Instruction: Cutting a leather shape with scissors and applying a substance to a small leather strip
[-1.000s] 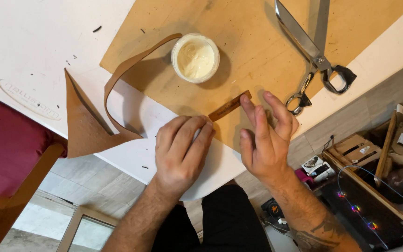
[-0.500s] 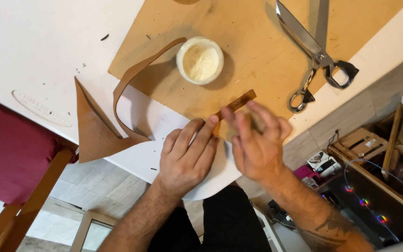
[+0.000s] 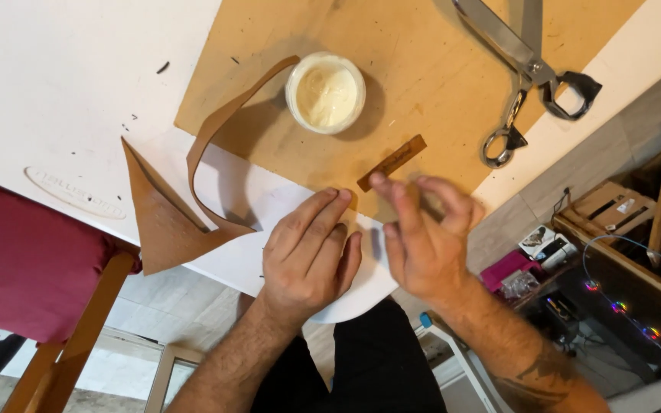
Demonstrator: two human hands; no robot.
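Bench: white, smooth top, speckled with a few dark crumbs, running out to a pale edge on the far side of the board.

Board: flat tan sheet, matte and fibrous-looking, laid on the bench at a slant. Taken as the landmark for the rest.

Chair: off the board's near-left corner, below the bench edge; dark red padded seat, plain wooden legs.

White sheet: thin, smooth, with a rounded near edge, lying against the board's near edge and overhanging the bench.

Leather piece: left of the board's near corner; mid-brown, suede-like face, a pointed triangle. A long narrow strap of the same leather curled up from it and arched over the board's left corner toward the pot.

Shears: on the board's far right part; long steel blades, dark-wrapped loops at the handles, which reached past the board's edge.

Left hand: just off the board's near edge, flat on the white sheet, palm down, fingers together and holding nothing.

Right hand: beside the left one at the board's near edge, fingers loosely spread and blurred; fingertips lay near the tab's lower end. Could not tell whether they touched it; nothing gripped.

Pot: on the board's left part; round, white, lidless, filled with a creamy, lumpy paste.

Tab: on the board near its near edge; small slim rectangle, brown and stiff-looking, lying diagonally.
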